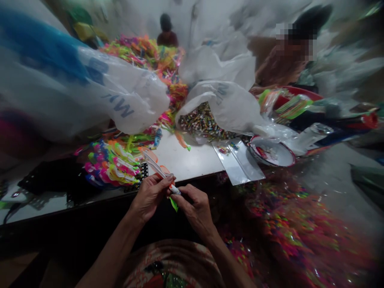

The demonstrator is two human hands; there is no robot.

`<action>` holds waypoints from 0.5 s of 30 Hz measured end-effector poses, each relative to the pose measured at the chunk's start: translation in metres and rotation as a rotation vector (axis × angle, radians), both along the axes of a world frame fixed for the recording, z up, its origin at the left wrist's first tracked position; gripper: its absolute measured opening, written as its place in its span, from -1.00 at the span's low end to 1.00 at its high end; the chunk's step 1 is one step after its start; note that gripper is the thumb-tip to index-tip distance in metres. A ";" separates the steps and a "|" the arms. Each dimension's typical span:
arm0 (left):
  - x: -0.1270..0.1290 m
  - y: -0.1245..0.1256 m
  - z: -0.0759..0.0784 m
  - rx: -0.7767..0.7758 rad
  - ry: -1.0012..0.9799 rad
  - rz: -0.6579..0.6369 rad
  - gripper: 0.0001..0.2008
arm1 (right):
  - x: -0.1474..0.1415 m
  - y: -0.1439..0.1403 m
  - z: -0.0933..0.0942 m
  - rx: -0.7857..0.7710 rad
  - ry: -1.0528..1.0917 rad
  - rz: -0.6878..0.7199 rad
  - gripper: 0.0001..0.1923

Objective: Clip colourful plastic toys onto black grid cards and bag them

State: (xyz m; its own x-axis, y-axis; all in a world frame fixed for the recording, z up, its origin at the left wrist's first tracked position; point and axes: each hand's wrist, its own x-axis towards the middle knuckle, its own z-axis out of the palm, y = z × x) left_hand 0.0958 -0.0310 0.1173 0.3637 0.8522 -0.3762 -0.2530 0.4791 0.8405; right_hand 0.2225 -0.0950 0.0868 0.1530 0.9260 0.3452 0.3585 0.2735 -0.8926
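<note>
In front of my body, over the near edge of the white table [189, 158], my two hands meet at one small item. Between the fingers of my left hand [150, 196] is a white and orange plastic piece [154, 162] with long thin strips pointing up and left. My right hand [195, 202] pinches the end of a small whitish cylinder [175, 189] with printing, which touches the orange part. A bright green tip [174, 205] shows just below the fingers; what it belongs to is hidden. Left of my hands lies a bundle of colourful plastic pieces [112, 164].
An open white bag [237, 104] holds many small printed cylinders [204, 122]. A clear plastic sheet [238, 162] and a white bowl [282, 154] lie to the right. A large plastic bag [120, 88] bulges in from the left. Two people sit beyond the table.
</note>
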 end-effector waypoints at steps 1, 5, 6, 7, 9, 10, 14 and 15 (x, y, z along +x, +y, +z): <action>0.000 0.000 0.000 0.017 0.006 0.001 -0.69 | 0.001 0.000 0.000 -0.005 -0.011 0.003 -0.83; 0.001 -0.001 -0.004 0.093 0.011 0.024 -0.73 | 0.004 0.001 0.000 -0.033 -0.037 0.016 -0.82; 0.001 -0.002 -0.005 0.107 0.011 0.028 -0.75 | 0.004 0.000 0.001 -0.034 -0.043 0.013 -0.82; 0.001 -0.002 -0.006 0.114 0.009 0.025 -0.75 | 0.005 0.000 0.002 -0.033 -0.049 0.012 -0.82; 0.001 -0.004 -0.008 0.103 -0.006 0.003 -0.76 | 0.005 -0.003 0.006 -0.034 -0.051 0.014 -0.82; 0.001 -0.005 -0.009 0.088 -0.018 -0.013 -0.76 | 0.005 -0.005 0.008 -0.049 -0.038 0.018 -0.82; 0.000 -0.009 -0.013 0.021 -0.082 -0.050 -0.74 | 0.000 -0.013 0.012 -0.256 0.191 0.040 -0.79; 0.000 -0.010 -0.013 0.008 -0.096 -0.057 -0.73 | -0.002 -0.014 0.011 -0.324 0.285 0.055 -0.78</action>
State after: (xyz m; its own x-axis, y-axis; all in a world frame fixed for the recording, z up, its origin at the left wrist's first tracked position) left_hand 0.0955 -0.0407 0.1039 0.4458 0.8319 -0.3306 -0.3050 0.4884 0.8176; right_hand 0.2208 -0.1085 0.0983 0.1473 0.9890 -0.0139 0.0781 -0.0257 -0.9966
